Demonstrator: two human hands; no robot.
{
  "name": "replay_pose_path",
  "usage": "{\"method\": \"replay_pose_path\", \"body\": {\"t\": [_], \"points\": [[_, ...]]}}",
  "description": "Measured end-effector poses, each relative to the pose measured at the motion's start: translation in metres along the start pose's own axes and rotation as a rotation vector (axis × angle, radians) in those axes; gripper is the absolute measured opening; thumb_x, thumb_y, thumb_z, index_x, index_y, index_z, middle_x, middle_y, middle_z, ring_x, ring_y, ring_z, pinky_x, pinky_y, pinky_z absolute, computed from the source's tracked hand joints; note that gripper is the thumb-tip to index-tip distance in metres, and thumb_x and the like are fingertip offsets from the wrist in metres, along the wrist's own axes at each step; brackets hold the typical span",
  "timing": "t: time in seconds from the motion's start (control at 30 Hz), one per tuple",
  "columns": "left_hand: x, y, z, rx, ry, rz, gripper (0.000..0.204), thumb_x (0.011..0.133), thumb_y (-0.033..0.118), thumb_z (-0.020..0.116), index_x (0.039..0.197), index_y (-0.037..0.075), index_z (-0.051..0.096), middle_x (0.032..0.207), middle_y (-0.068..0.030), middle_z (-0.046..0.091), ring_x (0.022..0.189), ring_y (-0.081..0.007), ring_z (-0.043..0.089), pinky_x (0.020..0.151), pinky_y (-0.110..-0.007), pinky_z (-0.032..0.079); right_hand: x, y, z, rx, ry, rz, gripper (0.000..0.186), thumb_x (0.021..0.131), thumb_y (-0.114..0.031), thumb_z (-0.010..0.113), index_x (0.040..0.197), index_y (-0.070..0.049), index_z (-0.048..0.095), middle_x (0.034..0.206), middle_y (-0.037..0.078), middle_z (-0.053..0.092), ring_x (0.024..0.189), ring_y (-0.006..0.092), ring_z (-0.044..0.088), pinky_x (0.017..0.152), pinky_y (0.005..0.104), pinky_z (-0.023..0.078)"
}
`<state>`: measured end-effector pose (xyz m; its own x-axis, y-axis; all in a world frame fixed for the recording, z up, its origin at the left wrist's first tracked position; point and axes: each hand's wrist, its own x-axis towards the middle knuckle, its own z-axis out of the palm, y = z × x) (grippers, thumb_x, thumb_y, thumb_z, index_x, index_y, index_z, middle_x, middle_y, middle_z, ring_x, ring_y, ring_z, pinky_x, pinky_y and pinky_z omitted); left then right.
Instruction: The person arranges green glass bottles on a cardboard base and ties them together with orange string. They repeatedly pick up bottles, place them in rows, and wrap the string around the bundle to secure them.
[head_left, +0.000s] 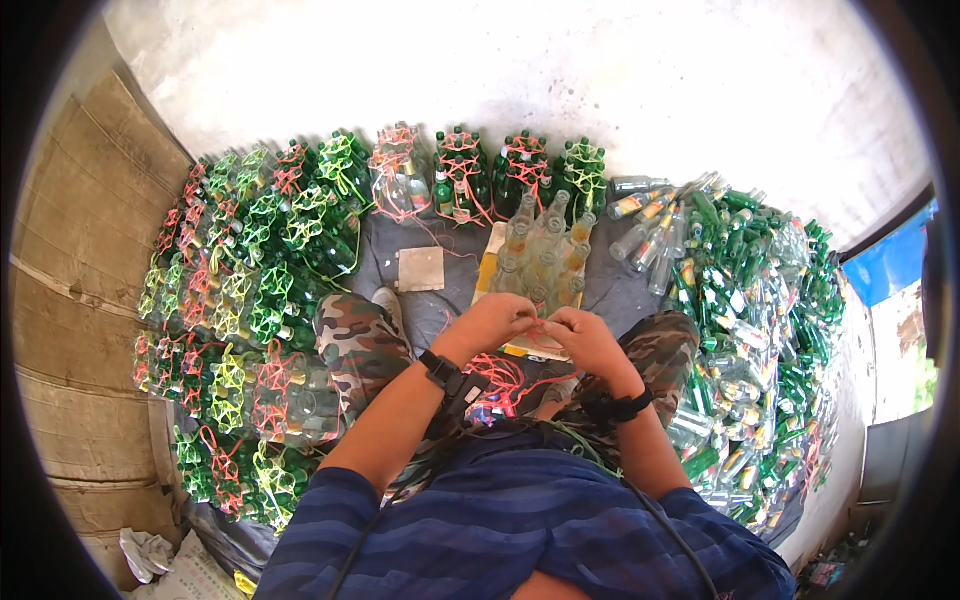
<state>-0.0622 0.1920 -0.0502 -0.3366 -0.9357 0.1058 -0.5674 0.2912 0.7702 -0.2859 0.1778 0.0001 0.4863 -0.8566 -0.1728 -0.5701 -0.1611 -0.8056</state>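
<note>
My left hand (505,320) and my right hand (588,342) are close together in front of my knees, each with its fingers pinched on a thin pinkish-red plastic string (540,326). Just beyond them, a cluster of clear glass bottles (543,262) stands upright on a flat yellow and white board (487,275). My fingers partly cover the nearest bottles. A loose tangle of the same kind of red string (497,382) lies between my legs, under my left wrist.
Bottle bundles tied with red and yellow-green string (265,250) stand in rows at the left, more (460,172) along the white wall. Loose bottles (745,310) pile up at the right. A square pale tile (421,269) lies on the dark ground sheet (385,240). Cardboard (95,280) lines the left side.
</note>
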Motion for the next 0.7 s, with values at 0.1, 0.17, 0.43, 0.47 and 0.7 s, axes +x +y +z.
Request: {"method": "replay_pose_path", "body": {"t": [0.1,0.17,0.43,0.47,0.7], "points": [[0.003,0.001,0.001,-0.026,-0.001,-0.039,0.025,0.097,0.028,0.066,0.105,0.006,0.076,0.095,-0.0155,0.074,0.09,-0.0366,0.071,0.08,-0.042,0.056,-0.002,0.01,-0.012,0.011,0.043,0.005,0.029,0.097,-0.028,0.069,0.099,0.001,0.072,0.081,0.016,0.068,0.071,0.022,0.063,0.068,0.0357,0.051],[0.006,0.0,0.003,-0.015,-0.016,-0.065,0.026,0.097,0.028,0.065,0.105,0.006,0.076,0.095,-0.0155,0.075,0.09,-0.0363,0.071,0.081,-0.042,0.056,-0.005,0.008,-0.016,-0.055,0.036,-0.036,0.03,0.096,-0.029,0.068,0.1,0.001,0.073,0.082,0.016,0.069,0.073,0.0242,0.065,0.069,0.0364,0.051],[0.008,-0.014,0.001,-0.064,-0.054,-0.082,0.027,0.096,0.027,0.064,0.104,0.006,0.078,0.097,-0.0163,0.075,0.091,-0.0365,0.07,0.081,-0.043,0.054,-0.027,-0.005,0.001,-0.046,-0.002,0.0,0.029,0.098,-0.025,0.065,0.103,0.002,0.071,0.08,0.013,0.069,0.075,0.0213,0.065,0.071,0.0352,0.052],[0.007,-0.011,-0.001,-0.085,-0.069,-0.096,0.027,0.096,0.027,0.065,0.104,0.005,0.078,0.097,-0.0165,0.075,0.091,-0.0366,0.07,0.081,-0.043,0.054,-0.03,-0.01,-0.001,-0.053,-0.013,0.045,0.028,0.098,-0.025,0.065,0.103,0.002,0.071,0.08,0.013,0.068,0.075,0.02,0.064,0.072,0.0346,0.052],[0.016,-0.018,0.001,0.057,-0.073,-0.013,0.026,0.091,0.026,0.068,0.105,0.008,0.079,0.1,-0.0175,0.076,0.094,-0.0377,0.071,0.083,-0.046,0.055,-0.034,-0.016,-0.015,-0.123,0.037,-0.003,0.025,0.099,-0.023,0.067,0.094,0.001,0.069,0.073,0.0,0.06,0.066,0.0082,0.052,0.059,0.0288,0.044]]}}
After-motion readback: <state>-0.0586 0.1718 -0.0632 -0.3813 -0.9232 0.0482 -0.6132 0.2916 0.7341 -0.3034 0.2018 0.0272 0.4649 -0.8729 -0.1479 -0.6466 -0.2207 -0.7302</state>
